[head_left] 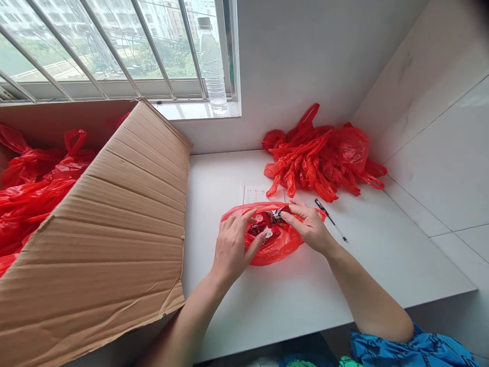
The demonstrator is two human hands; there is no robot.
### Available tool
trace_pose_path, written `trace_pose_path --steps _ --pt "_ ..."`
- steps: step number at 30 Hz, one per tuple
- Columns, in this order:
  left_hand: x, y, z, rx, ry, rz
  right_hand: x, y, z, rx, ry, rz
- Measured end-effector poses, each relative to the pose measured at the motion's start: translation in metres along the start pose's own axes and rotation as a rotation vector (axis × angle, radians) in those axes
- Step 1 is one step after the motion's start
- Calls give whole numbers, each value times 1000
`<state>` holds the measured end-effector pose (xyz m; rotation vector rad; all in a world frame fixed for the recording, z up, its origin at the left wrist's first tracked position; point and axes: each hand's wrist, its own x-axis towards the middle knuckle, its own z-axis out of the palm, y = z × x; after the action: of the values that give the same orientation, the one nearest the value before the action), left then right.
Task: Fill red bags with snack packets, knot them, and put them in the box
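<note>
An opened red plastic bag [277, 250] lies on the white table, with several small dark-red wrapped packets [263, 227] showing inside it. My left hand [232, 244] rests over the bag's left side, fingers and thumb apart at the rim. At the right side of the bag, my right hand [308, 224] pinches a small dark-red wrapped packet [278, 216] with a black-and-white printed part between thumb and fingers. Behind the bag, a sheet of paper [256, 194] with writing is partly covered by it. A black pen [330, 219] lies just right of my right hand.
A large cardboard box [126, 229] stands at the left, holding several red bags [42, 183]. A heap of red plastic bags [321, 158] lies against the back wall. On the sill of the barred window stands a clear water bottle [212, 66]. A tiled wall [439, 153] bounds the right.
</note>
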<state>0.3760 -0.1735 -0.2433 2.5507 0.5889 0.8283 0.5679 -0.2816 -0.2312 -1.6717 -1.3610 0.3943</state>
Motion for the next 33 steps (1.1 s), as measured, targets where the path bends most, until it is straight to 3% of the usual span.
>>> trace_pose_path --steps 5,11,15,18,21,23,29,33 --pt "-5 6 1 -250 16 40 -4 -6 7 139 -68 -33" --pt "-7 8 6 -502 51 -194 -9 -6 18 384 -16 88" --pt "-7 7 8 -591 18 -259 -10 -6 21 478 -74 115" --pt "-8 1 8 -414 -20 -244 -10 -6 16 317 -18 53" --pt "-7 -7 7 -30 -101 -246 -9 -4 9 9 166 -50" --pt "-6 -11 9 161 -179 -234 -8 -1 5 -147 215 -98" --pt "-7 -11 20 323 -220 -168 -11 2 7 -247 92 -183" --pt "-7 -14 19 286 -151 -163 -10 7 9 -417 51 -163"
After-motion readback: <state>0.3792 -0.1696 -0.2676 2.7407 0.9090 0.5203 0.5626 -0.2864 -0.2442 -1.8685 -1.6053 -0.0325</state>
